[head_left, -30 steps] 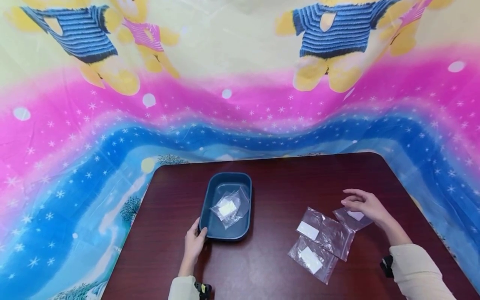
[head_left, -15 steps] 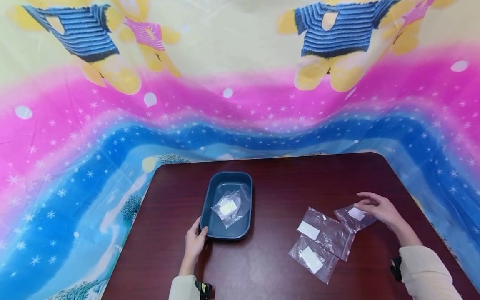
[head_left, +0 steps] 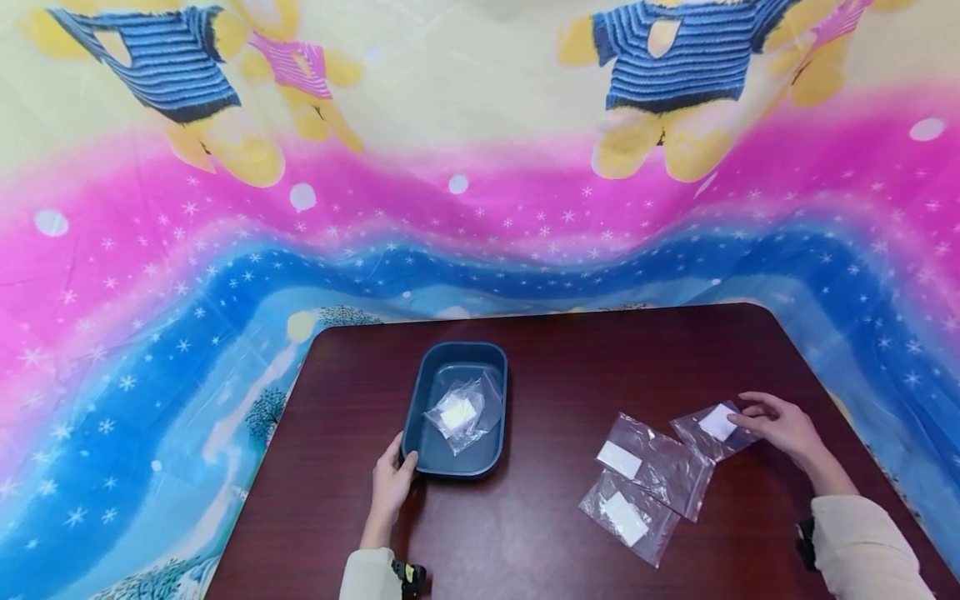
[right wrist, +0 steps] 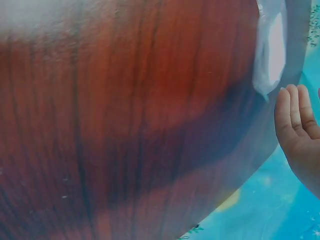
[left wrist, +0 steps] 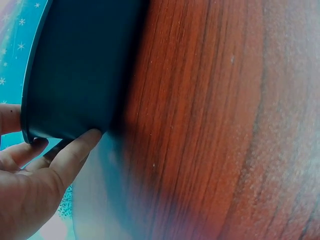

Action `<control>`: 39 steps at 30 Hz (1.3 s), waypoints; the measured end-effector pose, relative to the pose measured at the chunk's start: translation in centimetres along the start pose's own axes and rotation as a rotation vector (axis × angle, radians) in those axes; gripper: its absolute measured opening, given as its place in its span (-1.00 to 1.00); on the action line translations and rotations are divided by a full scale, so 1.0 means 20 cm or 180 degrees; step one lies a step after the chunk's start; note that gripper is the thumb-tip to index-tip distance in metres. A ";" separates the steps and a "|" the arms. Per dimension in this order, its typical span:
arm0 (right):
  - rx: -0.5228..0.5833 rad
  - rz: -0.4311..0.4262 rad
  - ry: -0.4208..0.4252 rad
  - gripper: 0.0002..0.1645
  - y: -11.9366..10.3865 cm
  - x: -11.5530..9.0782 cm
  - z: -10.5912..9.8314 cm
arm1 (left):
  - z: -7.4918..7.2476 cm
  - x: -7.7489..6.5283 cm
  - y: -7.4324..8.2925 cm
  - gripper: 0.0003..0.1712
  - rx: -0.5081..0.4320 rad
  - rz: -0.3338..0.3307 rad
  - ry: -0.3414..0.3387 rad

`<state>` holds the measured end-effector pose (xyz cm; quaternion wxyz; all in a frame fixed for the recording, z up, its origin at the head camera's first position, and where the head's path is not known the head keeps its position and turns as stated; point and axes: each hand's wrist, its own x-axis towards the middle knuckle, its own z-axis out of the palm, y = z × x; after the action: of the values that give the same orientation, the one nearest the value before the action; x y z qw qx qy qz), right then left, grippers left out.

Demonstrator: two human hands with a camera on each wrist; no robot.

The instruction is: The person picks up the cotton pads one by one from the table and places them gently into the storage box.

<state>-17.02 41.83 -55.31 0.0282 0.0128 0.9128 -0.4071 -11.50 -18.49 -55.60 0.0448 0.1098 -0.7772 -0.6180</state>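
My left hand point(head_left: 392, 487) grips the near left corner of a dark blue plastic tray point(head_left: 465, 462), thumb over the rim. The left wrist view shows fingers point(left wrist: 75, 155) against the tray's outer wall point(left wrist: 80, 70). Inside the tray lie clear plastic bags point(head_left: 483, 400) with a white label. My right hand point(head_left: 783, 429) is at the right edge of a small clear zip bag point(head_left: 701, 429) with a white label, fingertips overlapping it. In the right wrist view its fingers point(right wrist: 294, 107) look fairly straight, just below the bag point(right wrist: 272, 55).
Two more clear bags with white labels lie overlapping on the table: a larger bag point(head_left: 663, 471) and a nearer bag point(head_left: 626, 517). The dark red wooden table point(head_left: 540, 517) has rounded far corners. A printed cloth point(head_left: 480, 208) hangs behind it.
My right hand has moved right and slightly nearer, from over the small zip bag to its right edge, uncovering the white label. The left hand stays on the tray.
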 end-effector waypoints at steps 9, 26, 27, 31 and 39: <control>-0.0267 0.0337 0.0050 -0.08 -0.05 -0.06 0.03 | 0.00 0.00 -0.01 -0.45 -0.0045 0.0008 -0.0011; -0.0497 0.0529 0.0177 -0.14 -0.06 -0.04 0.11 | 0.00 0.00 0.00 -0.44 -0.0040 -0.0009 -0.0039; -0.0522 0.0529 0.0202 -0.17 -0.06 -0.04 0.11 | 0.00 0.00 0.00 -0.44 -0.0041 -0.0005 -0.0040; -0.0506 0.0570 0.0246 -0.29 -0.06 -0.03 0.11 | 0.00 0.00 0.01 -0.44 -0.0054 0.0004 -0.0047; -0.0168 0.0673 0.0277 -0.42 -0.06 -0.04 0.11 | 0.00 0.00 0.01 -0.45 -0.0050 -0.0032 -0.0023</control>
<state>-16.20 39.42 -55.83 0.0317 0.1260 0.9171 -0.3768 -11.46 -18.44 -55.39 0.0397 0.1111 -0.7719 -0.6247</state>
